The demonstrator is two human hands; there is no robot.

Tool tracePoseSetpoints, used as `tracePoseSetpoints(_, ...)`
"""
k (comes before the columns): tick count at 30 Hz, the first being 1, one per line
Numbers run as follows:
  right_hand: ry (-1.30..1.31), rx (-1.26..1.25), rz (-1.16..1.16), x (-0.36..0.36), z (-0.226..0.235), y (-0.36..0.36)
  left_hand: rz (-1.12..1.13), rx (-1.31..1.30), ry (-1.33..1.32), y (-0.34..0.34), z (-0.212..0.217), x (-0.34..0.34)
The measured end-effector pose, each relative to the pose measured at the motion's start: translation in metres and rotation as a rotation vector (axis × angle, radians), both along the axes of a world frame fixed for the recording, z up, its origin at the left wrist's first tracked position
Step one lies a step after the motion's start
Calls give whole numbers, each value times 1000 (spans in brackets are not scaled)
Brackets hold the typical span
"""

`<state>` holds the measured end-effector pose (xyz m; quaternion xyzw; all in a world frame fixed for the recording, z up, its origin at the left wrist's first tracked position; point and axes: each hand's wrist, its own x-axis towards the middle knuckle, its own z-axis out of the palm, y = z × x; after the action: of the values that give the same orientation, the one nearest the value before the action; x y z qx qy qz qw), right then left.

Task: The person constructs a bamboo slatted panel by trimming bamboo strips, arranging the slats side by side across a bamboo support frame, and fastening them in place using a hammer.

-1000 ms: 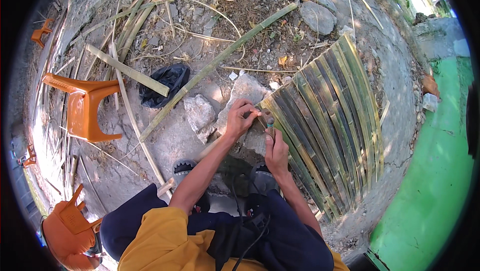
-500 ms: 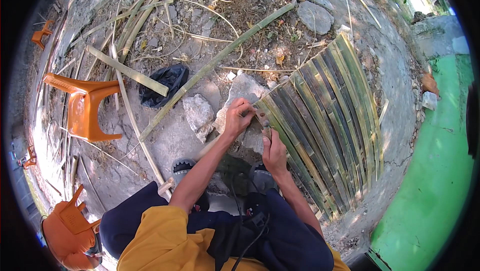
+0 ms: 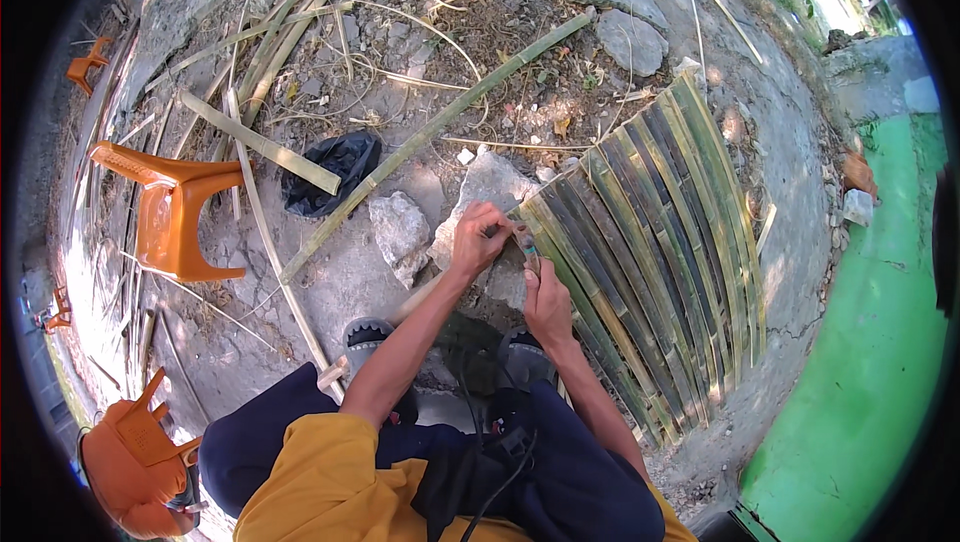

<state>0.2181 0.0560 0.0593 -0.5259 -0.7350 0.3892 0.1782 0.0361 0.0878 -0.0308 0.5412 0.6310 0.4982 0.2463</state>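
My right hand [image 3: 548,310] is wrapped round the handle of what looks like a hammer [image 3: 529,250], its head at the near-left corner of a panel of bamboo slats [image 3: 640,242]. Close beside that head, my left hand [image 3: 481,239] is closed in a pinch at the panel's edge. Whatever sits between its fingertips is too small to make out. The slats are green, yellow and dark, laid side by side and fanning to the right. Pale rocks [image 3: 490,182] lie beneath and beyond my left hand.
A long bamboo pole [image 3: 430,132] slants across the ground ahead, by a black plastic bag [image 3: 330,174]. Orange plastic chairs [image 3: 172,217] stand at left, one tipped. Bamboo strips [image 3: 275,252] lie scattered about. A green surface [image 3: 850,342] runs along the right. My shoes [image 3: 368,334] are below my hands.
The hammer's head has tilted slightly against the panel corner. Both hands stay nearly in place with the same grips, and the view has shifted very slightly.
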Motion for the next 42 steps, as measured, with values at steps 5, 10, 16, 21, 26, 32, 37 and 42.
tracePoseSetpoints(5,119,107,-27,-3,7,0,-8,28,17,2,3,-4)
tracePoseSetpoints(10,67,32,-6,-3,4,4,11,8,-36,2,6,-1)
tracePoseSetpoints(16,-100,-48,37,0,-6,7,0,16,-4,3,2,-1)
tracePoseSetpoints(21,61,87,2,-4,2,-1,-16,2,15,2,5,-3)
tracePoseSetpoints(26,-71,22,6,0,-8,4,-19,25,14,3,4,-1)
tracePoseSetpoints(32,94,176,1,0,-5,3,-3,-37,14,3,9,-2)
tracePoseSetpoints(37,97,109,-33,-3,5,1,8,-54,-46,0,14,-2)
tracePoseSetpoints(42,-12,90,-3,0,-8,3,-10,-30,-10,3,7,0)
